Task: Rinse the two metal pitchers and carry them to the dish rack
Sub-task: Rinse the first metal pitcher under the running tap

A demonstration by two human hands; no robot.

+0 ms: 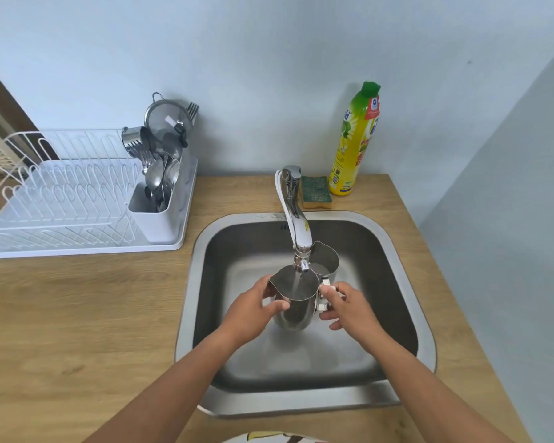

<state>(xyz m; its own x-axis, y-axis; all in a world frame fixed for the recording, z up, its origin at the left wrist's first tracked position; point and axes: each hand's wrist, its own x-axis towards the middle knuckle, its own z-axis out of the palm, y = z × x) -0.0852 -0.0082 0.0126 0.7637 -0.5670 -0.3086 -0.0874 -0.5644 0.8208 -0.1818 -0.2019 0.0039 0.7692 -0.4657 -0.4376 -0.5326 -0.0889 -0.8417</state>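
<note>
at the worktop's far left edge the white dish rack [61, 199] waits, its cutlery caddy [160, 203] full. over the sink [406, 282], your left hand [253, 311] wraps the body of the near pitcher [293, 302] under the tap [296, 219], water running into it; your right hand [349, 306] pinches its handle. the second pitcher [325, 260] stands just behind, touching it. wet steel is stiff but likely slippery and gets heavier as it fills, so carry each by the handle. sponge [315, 191] and soap bottle [355, 139] sit at the far edge.
</note>
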